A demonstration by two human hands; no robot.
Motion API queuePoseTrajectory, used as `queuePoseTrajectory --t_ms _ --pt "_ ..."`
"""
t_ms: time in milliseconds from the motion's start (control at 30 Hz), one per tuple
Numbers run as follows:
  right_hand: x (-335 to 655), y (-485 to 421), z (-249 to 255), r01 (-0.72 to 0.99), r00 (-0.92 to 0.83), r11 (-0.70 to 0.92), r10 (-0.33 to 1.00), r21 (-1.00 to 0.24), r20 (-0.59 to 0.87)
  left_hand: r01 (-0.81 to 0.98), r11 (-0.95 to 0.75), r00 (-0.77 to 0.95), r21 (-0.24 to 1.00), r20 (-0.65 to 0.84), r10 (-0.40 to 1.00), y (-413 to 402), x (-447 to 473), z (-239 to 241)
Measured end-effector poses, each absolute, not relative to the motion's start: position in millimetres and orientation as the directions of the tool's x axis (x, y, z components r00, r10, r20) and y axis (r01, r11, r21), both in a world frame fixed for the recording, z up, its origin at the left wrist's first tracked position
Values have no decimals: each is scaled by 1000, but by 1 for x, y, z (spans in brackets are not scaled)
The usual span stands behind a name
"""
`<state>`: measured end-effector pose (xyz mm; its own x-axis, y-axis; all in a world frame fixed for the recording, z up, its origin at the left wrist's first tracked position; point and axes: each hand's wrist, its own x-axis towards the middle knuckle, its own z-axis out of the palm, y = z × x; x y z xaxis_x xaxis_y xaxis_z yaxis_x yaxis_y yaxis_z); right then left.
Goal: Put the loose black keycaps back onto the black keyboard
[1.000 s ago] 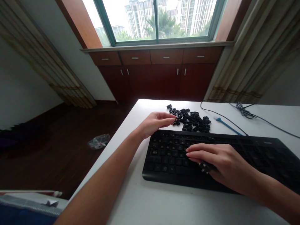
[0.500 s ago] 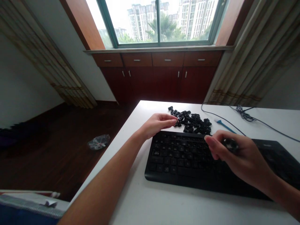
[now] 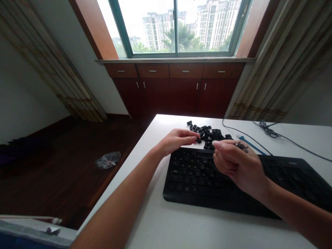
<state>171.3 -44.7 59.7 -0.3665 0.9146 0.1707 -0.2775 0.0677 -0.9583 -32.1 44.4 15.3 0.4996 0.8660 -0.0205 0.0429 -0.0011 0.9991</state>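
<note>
Currently: keycap pile behind the keyboard, left hand nearer

Keyboard is the reference. It lies on the white table with its long axis running left-right across the view, tilted slightly, right end toward the near side.

Loose black keycap pile sits just behind the keyboard's back edge, over its left half.

Left hand: just off the keyboard's back-left corner, fingers curled, tips drawn together and touching the pile's left edge. Can't tell whether a cap is actually pinched or only touched.

Right hand: raised above the keyboard's middle, not resting on the keys, between the viewer and the pile's right end. Fingers closed, thumb and fingertips gripping a small dark piece, probably a keycap; too blurred to confirm.

So the pile lies directly ahead of both hands, left one in contact, right one near but apart.

Blue tool and cable lie behind the keyboard's right half, untouched.
</note>
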Motion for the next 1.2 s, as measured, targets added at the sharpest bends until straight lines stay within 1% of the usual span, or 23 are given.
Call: queuePoseTrajectory --t_ms 167,200,300,333,400,433,467,500,533,600,633,667,700,767,867,1000,1200 --pt "157 -46 59 -295 -362 220 875 -930 322 28 -20 515 999 3 857 46 -32 13" --pt "155 -47 54 -264 -366 239 872 -935 326 32 -16 511 999 -2 860 46 -32 13" --pt "153 -46 40 -94 -364 238 896 -967 256 45 -6 506 999 -18 862 45 -32 15" --pt "155 -44 39 -97 -355 223 903 -970 243 45 -12 513 999 -13 858 44 -31 16" --pt "164 -41 44 -133 -304 243 913 -961 273 38 -39 545 999 12 838 42 -31 20" --pt "170 -39 49 -125 -272 284 911 -950 309 33 -50 567 998 22 823 41 -31 22" --pt "176 -36 56 -70 -233 345 907 -936 352 26 -57 587 998 31 809 39 -31 24" --pt "183 -34 62 35 -203 410 896 -912 395 19 -59 603 998 35 797 38 -31 26" --pt "189 -32 66 172 -192 478 874 -861 447 11 -56 610 998 38 791 37 -32 28" --pt "200 -29 68 418 -255 594 803 -687 539 -9 -28 607 1000 28 794 36 -32 29" --pt "204 -28 66 486 -320 645 759 -590 567 -25 -1 602 1000 16 798 35 -31 29" --pt "206 -28 62 514 -386 690 717 -511 581 -44 33 602 998 0 799 35 -31 28" --pt "207 -27 56 512 -442 727 679 -457 586 -67 71 606 995 -16 796 34 -30 28" --pt "207 -28 45 499 -497 762 642 -413 583 -111 136 623 984 -38 782 32 -29 27" --pt "204 -29 35 517 -465 755 643 -402 608 -132 179 640 975 -54 766 30 -26 28" --pt "204 -27 33 527 -440 747 648 -406 621 -95 151 657 984 -52 752 29 -23 28" --pt "207 -23 31 498 -458 784 600 -370 656 -114 133 699 984 -16 715 30 -22 28"
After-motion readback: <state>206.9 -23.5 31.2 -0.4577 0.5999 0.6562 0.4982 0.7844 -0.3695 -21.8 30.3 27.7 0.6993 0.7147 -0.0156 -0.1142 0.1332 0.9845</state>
